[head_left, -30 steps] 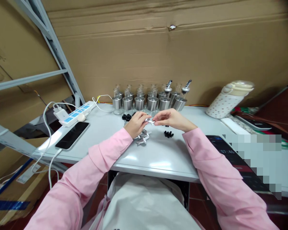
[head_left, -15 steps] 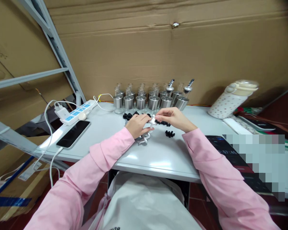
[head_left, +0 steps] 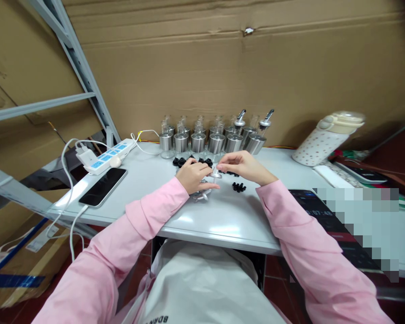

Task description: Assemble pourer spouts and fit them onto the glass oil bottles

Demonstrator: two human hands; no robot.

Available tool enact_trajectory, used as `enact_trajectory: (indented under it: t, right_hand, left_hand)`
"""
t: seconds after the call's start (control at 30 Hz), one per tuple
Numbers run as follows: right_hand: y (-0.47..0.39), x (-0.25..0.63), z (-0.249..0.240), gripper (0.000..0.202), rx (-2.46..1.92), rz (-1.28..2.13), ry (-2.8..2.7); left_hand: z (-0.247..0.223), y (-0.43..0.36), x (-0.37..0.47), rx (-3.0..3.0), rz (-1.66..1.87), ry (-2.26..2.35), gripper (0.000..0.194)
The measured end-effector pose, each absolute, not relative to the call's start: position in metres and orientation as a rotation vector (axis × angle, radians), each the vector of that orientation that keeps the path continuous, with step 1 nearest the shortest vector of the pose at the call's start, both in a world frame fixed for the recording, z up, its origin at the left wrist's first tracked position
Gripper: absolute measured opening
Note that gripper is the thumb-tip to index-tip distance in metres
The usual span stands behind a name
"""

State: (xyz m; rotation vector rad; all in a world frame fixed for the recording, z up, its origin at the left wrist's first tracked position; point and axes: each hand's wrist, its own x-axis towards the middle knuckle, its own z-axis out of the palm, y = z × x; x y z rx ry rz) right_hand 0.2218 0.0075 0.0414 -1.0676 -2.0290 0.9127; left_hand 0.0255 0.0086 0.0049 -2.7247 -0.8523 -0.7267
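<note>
My left hand (head_left: 196, 177) is closed round a small silvery-white pourer spout (head_left: 216, 174), its thumb stretched out below the part. From the other side, the fingertips of my right hand (head_left: 239, 164) pinch the top of the same spout. Fingers hide much of it. Beneath my left hand more silvery spout pieces (head_left: 202, 195) lie on the table, partly covered. Black rubber stoppers (head_left: 180, 162) are grouped just behind my hands. Another cluster of black ribbed pieces (head_left: 239, 186) lies in front of my right hand.
Glass bottles with steel sleeves (head_left: 217, 143) stand in rows at the back; two carry pourers (head_left: 265, 121). A power strip (head_left: 111, 156) and a phone (head_left: 103, 187) are at left. On the right are a spotted tumbler (head_left: 324, 140) and a dark timer screen (head_left: 319, 211).
The spout between my hands has turned slightly and sits a little lower. My left thumb has stretched further right. My right hand has barely moved.
</note>
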Motion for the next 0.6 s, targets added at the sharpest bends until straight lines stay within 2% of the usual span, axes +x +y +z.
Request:
enact_trajectory:
  t: [0.17,0.37,0.6]
  right_hand:
    - [0.014,0.237,0.042,0.039,-1.176,0.907,-2.159]
    - [0.027,0.261,0.034,0.027,-1.504,0.758,-2.405]
    - [0.032,0.261,0.025,0.017,-1.584,0.767,-2.483]
  left_hand:
    - [0.002,0.010,0.025,-2.697,-0.753,-0.804,0.054]
    - [0.000,0.013,0.025,-2.675,-0.783,-0.733,0.055]
    - [0.002,0.013,0.024,-2.609,-0.771,-0.678,0.058]
